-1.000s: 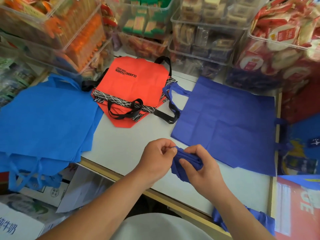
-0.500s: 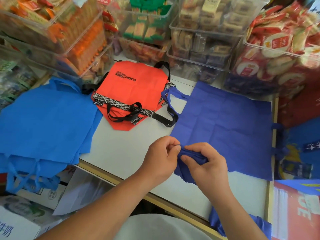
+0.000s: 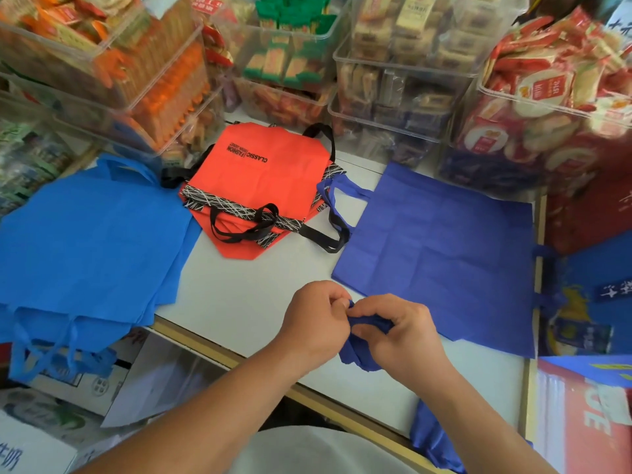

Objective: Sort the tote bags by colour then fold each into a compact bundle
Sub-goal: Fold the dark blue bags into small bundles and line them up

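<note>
Fabric (image 3: 432, 446), navy, hung over the table's (image 3: 246, 302) near edge by the right corner. Whether it belonged to the bundle above or to another bag could not be told.

Bundle (image 3: 359, 357): one navy tote, gathered small, held just above the surface at the near edge, right of centre.

Left hand (image 3: 318, 323): fingers curled, pinching the bundle's upper end.

Right hand (image 3: 400, 336): fingers and thumb wrapped round the bundle's body, grasping it.

Navy bag (image 3: 444, 251): one, flat and unfolded, along the right edge. One handle reached toward the centre and others hung off the right edge.

Blue pile (image 3: 92, 241): several lighter blue totes, flat, overhanging the left edge and near-left corner, handles dangling.

Red stack (image 3: 260, 172): red totes with black handles and patterned trim, toward the far edge between the two blues. One black handle overlapped the navy bag's handle.

Bins (image 3: 393, 97): clear, filled with packaged snacks, along the far edge.

Progress, as judged: sorting by colour looked complete, with three groups lying apart. Folding had barely begun. One bundle was in hand and seemingly being tightened, and no finished bundle showed on the surface. The navy bag, blue pile and red stack remained to do.
</note>
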A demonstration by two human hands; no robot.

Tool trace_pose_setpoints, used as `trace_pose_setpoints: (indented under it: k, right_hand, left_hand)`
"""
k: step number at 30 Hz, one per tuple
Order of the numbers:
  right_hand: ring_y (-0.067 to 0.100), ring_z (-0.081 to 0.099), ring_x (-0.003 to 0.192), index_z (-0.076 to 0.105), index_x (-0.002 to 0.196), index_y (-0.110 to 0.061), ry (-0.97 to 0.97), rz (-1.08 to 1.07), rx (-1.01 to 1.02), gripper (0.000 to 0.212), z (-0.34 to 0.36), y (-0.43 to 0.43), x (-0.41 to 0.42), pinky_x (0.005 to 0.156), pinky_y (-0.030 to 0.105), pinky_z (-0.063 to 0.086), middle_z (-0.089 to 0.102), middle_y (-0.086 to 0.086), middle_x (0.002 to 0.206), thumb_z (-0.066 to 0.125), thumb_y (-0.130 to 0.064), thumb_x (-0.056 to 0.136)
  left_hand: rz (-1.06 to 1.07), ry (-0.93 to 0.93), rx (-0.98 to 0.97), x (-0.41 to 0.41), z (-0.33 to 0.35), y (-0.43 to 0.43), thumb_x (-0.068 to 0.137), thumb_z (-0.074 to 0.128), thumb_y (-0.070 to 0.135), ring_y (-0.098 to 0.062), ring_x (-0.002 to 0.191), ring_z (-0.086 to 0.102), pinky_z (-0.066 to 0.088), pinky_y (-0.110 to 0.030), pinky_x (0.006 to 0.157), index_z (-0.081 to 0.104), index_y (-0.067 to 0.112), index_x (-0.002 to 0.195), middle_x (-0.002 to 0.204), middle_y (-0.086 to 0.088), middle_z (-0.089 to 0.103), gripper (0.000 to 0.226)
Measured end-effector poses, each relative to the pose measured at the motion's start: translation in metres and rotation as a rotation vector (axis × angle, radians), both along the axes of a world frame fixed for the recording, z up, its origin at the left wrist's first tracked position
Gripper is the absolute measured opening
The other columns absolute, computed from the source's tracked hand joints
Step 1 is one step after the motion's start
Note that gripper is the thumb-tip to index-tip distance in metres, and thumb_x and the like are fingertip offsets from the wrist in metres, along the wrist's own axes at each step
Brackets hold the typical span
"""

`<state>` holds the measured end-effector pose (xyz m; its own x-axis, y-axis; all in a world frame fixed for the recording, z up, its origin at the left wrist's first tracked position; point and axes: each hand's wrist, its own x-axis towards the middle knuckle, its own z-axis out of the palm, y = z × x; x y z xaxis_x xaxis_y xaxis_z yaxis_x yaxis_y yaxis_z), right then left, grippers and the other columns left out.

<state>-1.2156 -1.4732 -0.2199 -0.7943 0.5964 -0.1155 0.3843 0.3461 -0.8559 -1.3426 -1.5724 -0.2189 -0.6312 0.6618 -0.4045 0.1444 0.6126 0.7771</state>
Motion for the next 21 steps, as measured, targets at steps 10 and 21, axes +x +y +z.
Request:
trace_pose_setpoints:
  k: [10, 21]
  right_hand:
    - [0.009, 0.070, 0.081, 0.072, 0.093, -0.026, 0.131, -0.356, -0.310, 0.033, 0.008, -0.004, -0.009, 0.067, 0.019, 0.056, 0.072, -0.011, 0.087, 0.092, -0.012, 0.072]
    - [0.010, 0.059, 0.086, 0.067, 0.096, -0.022, 0.077, 0.012, 0.200, 0.016, -0.012, -0.006, -0.008, 0.074, 0.019, 0.047, 0.059, -0.014, 0.088, 0.074, -0.009, 0.088]
  left_hand:
    - [-0.046, 0.259, 0.197, -0.012, 0.009, -0.004, 0.100, 0.057, 0.012, -0.008, 0.088, 0.060, 0.049, -0.018, 0.078, 0.072, 0.017, 0.101, 0.096, 0.007, 0.062, 0.016]
    - [-0.118, 0.316, 0.077, -0.001, 0.016, 0.001, 0.099, 0.054, 0.015, -0.014, 0.082, 0.058, 0.052, -0.036, 0.077, 0.070, 0.019, 0.092, 0.093, 0.003, 0.058, 0.018]
